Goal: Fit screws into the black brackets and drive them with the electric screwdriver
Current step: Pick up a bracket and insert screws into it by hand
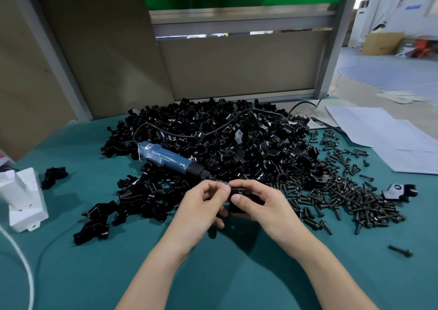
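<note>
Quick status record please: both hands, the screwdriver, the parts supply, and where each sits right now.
left hand: pinches the held bracket at its left end
right hand: grips the same bracket, thumb on top
screw in bracket: cannot tell, fingers hide it
electric screwdriver: lying on the bracket pile, no hand on it
loose screws: heap right of the hands
table: green cover

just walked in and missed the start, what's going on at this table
A person is holding one black bracket between both hands over the green table. The right hand grips it and the left hand pinches at its top, probably seating a screw, though that is too small to confirm. The blue electric screwdriver lies idle on the bracket pile, with loose screws spread to the right.
</note>
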Motion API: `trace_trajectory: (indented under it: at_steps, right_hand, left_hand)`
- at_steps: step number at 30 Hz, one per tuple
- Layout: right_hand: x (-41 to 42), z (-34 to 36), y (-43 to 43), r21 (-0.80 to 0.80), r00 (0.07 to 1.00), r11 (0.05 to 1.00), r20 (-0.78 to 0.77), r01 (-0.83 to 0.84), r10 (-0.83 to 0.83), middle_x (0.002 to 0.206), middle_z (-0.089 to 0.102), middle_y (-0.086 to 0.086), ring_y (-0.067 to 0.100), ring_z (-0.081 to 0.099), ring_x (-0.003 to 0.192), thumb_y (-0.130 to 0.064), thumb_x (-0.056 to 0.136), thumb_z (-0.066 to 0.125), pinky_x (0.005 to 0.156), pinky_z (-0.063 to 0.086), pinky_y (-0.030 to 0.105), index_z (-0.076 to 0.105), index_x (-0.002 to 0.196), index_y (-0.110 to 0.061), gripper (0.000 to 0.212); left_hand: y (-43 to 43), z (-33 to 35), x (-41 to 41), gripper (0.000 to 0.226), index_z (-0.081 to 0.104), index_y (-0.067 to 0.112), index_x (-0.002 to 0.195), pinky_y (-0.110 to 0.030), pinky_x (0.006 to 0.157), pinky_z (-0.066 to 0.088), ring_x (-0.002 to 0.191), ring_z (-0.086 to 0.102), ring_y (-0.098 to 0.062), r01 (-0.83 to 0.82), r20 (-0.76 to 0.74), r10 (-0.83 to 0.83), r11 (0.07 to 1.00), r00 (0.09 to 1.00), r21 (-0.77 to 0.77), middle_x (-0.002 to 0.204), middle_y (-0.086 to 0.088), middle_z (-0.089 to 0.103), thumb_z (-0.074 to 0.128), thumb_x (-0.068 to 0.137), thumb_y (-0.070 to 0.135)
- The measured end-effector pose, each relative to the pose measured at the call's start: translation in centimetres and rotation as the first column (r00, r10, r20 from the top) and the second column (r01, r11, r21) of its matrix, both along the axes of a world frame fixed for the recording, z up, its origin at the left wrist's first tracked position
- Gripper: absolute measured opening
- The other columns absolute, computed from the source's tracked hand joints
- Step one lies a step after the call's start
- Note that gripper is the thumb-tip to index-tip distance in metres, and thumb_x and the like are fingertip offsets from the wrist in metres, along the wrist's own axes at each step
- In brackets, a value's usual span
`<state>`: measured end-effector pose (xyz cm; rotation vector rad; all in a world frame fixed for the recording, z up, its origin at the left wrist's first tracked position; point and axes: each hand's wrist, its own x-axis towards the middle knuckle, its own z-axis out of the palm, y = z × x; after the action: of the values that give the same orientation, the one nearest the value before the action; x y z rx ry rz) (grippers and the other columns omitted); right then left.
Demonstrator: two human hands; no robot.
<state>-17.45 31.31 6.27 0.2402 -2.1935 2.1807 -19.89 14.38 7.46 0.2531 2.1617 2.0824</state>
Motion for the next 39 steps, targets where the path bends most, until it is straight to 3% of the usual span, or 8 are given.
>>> trace_trajectory:
  at_steps: [9, 15, 19, 24, 27, 30, 33, 39]
  right_hand:
    - [0.0, 0.0, -0.1, -0.138, 0.997, 0.99, 0.077, -0.009, 0.02, 0.111, 0.077, 0.009, 0.025, 0.075, 0.105, -0.006, 0.097, 0.067, 0.088, 0.063, 0.037, 0.072, 0.119, -0.014, 0.024]
    - [0.1, 0.2, -0.1, -0.088, 0.998, 0.996, 0.05, -0.027, 0.032, 0.113, 0.077, 0.002, 0.022, 0.075, 0.104, -0.013, 0.095, 0.07, 0.082, 0.062, 0.028, 0.075, 0.116, -0.021, 0.023]
    - [0.1, 0.1, -0.3, -0.092, 0.998, 0.995, 0.046, -0.045, 0.049, 0.115, 0.077, -0.001, 0.021, 0.074, 0.107, -0.02, 0.091, 0.072, 0.088, 0.062, 0.034, 0.075, 0.117, -0.023, 0.026]
    - [0.0, 0.1, -0.2, -0.132, 0.998, 0.991, 0.047, -0.031, 0.037, 0.117, 0.076, 0.002, 0.022, 0.073, 0.109, -0.023, 0.089, 0.073, 0.088, 0.062, 0.035, 0.078, 0.111, -0.027, 0.023]
    - [0.1, 0.2, -0.1, -0.1, 1.0, 0.995, 0.024, -0.008, 0.011, 0.113, 0.077, 0.003, 0.02, 0.074, 0.106, -0.022, 0.09, 0.073, 0.084, 0.061, 0.027, 0.078, 0.111, -0.029, 0.023]
    - [0.0, 0.2, -0.2, -0.088, 1.0, 0.996, 0.025, -0.009, 0.012, 0.112, 0.078, 0.003, 0.021, 0.075, 0.105, -0.021, 0.092, 0.073, 0.087, 0.061, 0.03, 0.077, 0.11, -0.033, 0.022]
    - [0.1, 0.2, -0.2, -0.076, 0.999, 0.997, 0.035, -0.02, 0.022, 0.111, 0.078, 0.004, 0.023, 0.075, 0.105, -0.017, 0.094, 0.072, 0.087, 0.062, 0.032, 0.077, 0.108, -0.034, 0.023]
    - [0.2, 0.3, -0.2, -0.034, 1.0, 0.999, 0.017, -0.006, 0.007, 0.107, 0.078, 0.0, 0.015, 0.076, 0.098, -0.014, 0.096, 0.071, 0.076, 0.058, 0.02, 0.077, 0.109, -0.033, 0.024]
  left_hand:
    - [0.1, -0.3, -0.3, 0.011, 0.069, 0.015, 0.102, -0.025, 0.061, 0.056, 0.073, 0.065, -0.009, 0.008, -0.066, -0.009, 1.0, 0.998, -0.008, 0.08, -0.001, 0.07, 0.064, 0.096, 0.007]
    - [0.1, -1.0, -0.2, 0.017, 0.068, 0.021, 0.089, -0.025, 0.057, 0.053, 0.064, 0.062, -0.007, -0.027, -0.148, 0.01, 0.993, 0.989, -0.118, 0.066, 0.01, 0.066, 0.061, 0.099, 0.032]
    - [0.2, -1.3, 0.0, 0.03, 0.061, 0.026, 0.081, -0.035, 0.057, 0.052, 0.058, 0.057, -0.009, -0.079, -0.195, 0.035, 0.971, 0.98, -0.227, 0.061, 0.009, 0.061, 0.054, 0.099, 0.048]
    - [0.2, -1.0, -0.4, 0.012, 0.063, 0.029, 0.095, -0.025, 0.058, 0.048, 0.066, 0.054, -0.006, -0.028, -0.194, -0.002, 0.988, 0.981, -0.152, 0.08, 0.016, 0.064, 0.062, 0.099, 0.018]
    - [0.4, -0.8, -0.3, 0.01, 0.062, 0.022, 0.104, -0.034, 0.058, 0.051, 0.064, 0.059, -0.009, -0.025, -0.076, 0.022, 0.999, 0.997, -0.038, 0.083, 0.007, 0.066, 0.066, 0.096, 0.027]
    - [0.5, -0.6, -0.2, 0.025, 0.065, 0.015, 0.097, -0.029, 0.054, 0.052, 0.061, 0.061, -0.011, -0.046, 0.016, 0.046, 0.999, 0.999, 0.008, 0.074, 0.004, 0.064, 0.061, 0.097, 0.039]
    - [0.3, -0.8, -0.2, 0.023, 0.068, 0.014, 0.09, -0.028, 0.057, 0.052, 0.06, 0.061, -0.01, -0.033, -0.012, 0.033, 0.998, 0.999, -0.047, 0.072, 0.003, 0.065, 0.06, 0.099, 0.034]
    - [0.0, -0.6, -0.5, 0.008, 0.067, 0.018, 0.102, -0.022, 0.061, 0.052, 0.073, 0.063, -0.004, -0.005, -0.077, 0.004, 1.0, 0.997, -0.005, 0.079, 0.011, 0.069, 0.065, 0.097, 0.012]
